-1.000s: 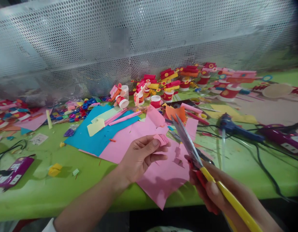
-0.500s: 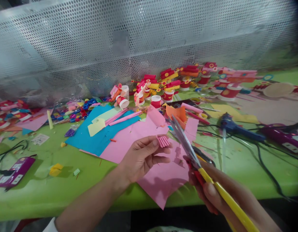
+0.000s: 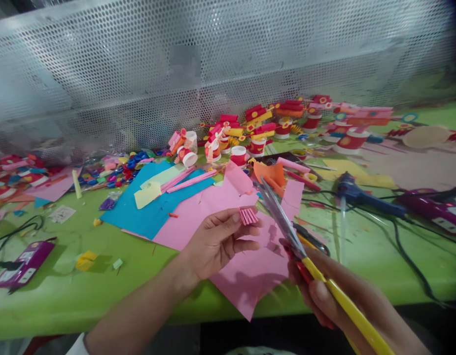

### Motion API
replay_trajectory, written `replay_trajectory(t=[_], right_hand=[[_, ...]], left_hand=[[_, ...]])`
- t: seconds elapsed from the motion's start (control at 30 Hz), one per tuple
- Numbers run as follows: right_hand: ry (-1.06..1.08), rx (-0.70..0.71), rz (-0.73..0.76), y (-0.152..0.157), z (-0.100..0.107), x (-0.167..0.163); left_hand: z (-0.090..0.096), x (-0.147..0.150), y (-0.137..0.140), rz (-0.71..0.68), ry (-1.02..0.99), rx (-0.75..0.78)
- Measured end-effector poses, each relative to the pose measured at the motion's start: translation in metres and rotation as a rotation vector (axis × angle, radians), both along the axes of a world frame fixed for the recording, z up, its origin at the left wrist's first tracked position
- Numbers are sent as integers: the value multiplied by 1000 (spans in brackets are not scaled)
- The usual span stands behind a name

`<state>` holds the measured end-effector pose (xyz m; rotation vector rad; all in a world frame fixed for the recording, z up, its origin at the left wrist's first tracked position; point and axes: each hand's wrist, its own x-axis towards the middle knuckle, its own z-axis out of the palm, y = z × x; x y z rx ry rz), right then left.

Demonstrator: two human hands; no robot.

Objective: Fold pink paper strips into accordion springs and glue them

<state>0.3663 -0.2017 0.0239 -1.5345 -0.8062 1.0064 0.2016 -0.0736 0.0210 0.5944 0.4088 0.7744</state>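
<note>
Between the thumb and fingers of my left hand (image 3: pixel 216 236) is a small piece of pink pleated paper (image 3: pixel 247 216), its folds standing up in a row. My right hand (image 3: pixel 324 291) is closed around a pair of scissors (image 3: pixel 287 224) with yellow and red handles. The blades point up and away, close together, a little to the right of the pleated paper and apart from it. Beneath both hands lies a large pink paper sheet (image 3: pixel 198 217), partly covered by a blue sheet (image 3: pixel 139 197) with pink strips (image 3: pixel 187 181) on top.
Several red paper cups with coloured rolls (image 3: pixel 258 143) stand along the back by a perforated metal panel (image 3: pixel 139 74). A blue glue gun (image 3: pixel 368 197) with cables lies at right. Purple power strips (image 3: pixel 24 264) sit at either side of the green table (image 3: pixel 80 305). Orange paper (image 3: pixel 270 175) is near the blade tips.
Almost nothing differs. The scissors and the pleated paper have shifted very slightly, and both hands keep their hold.
</note>
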Motion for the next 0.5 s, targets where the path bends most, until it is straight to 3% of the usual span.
replay_trajectory(t=[0.3, 0.5], right_hand=[[-5, -24, 10, 0, -2, 4], [-39, -2, 31, 1, -3, 6]], left_hand=[[1, 0, 0, -12, -17, -27], [0, 2, 1, 58, 25, -41]])
